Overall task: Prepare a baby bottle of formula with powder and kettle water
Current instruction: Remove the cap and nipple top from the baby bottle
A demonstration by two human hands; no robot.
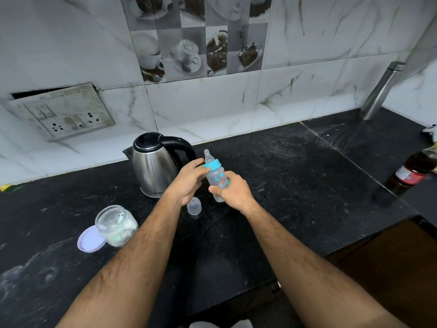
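The baby bottle (217, 179) is held tilted above the bench (295, 185), just right of the kettle (153, 166). Its body is gripped by the curled fingers of the right hand (233, 191), while the blue collar (212, 165) under the teat (209, 156) is pinched by the left hand (189, 181). Whether the collar is being loosened or tightened cannot be told.

The clear dome cap (194, 205) is already off and stands on the bench just in front of the kettle. The powder jar (117, 224) is open, well in front and to the left of the kettle, with a scoop seen inside it and its lid (91, 240) laid touching it on the near side. The bottle looks cloudy, but neither water nor powder can be made out in it.

The task is judged to be at an early stage: the things are laid out and opened, while scooping, pouring from the kettle, closing and shaking appear to be left.
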